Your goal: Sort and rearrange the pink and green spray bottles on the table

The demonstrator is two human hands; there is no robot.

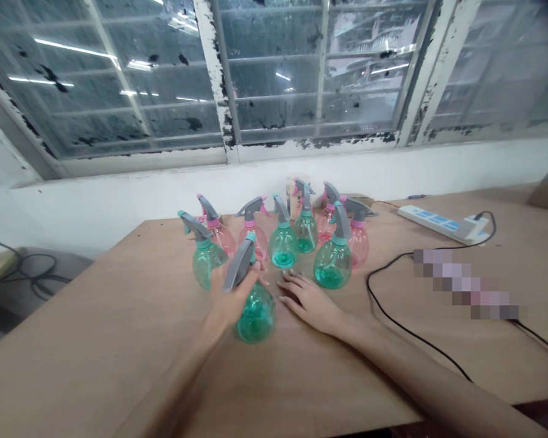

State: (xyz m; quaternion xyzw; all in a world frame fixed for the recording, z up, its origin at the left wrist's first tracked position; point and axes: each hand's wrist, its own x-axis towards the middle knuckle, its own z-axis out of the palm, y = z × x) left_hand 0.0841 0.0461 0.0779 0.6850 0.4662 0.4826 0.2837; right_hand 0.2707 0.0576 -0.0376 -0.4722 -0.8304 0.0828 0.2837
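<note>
My left hand (232, 295) is wrapped round the neck of a green spray bottle (256, 316) with a grey and teal trigger head; green liquid shows inside it. My right hand (311, 303) rests on the table, fingers stretched out, holding nothing. Just beyond its fingertips stands another green spray bottle (283, 246). To the right is a green spray bottle (332, 264), with a pink spray bottle (359, 243) beside it. Behind my left hand are a green spray bottle (205, 261) and a pink spray bottle (252, 234). Several more bottles stand at the back.
A brown table (95, 316) carries everything. On the right lie a white power strip (442, 225) with a plug in it, a black cable (393, 310) and a blurred-out object (466, 283). A pen (416, 196) lies near the wall, below barred windows.
</note>
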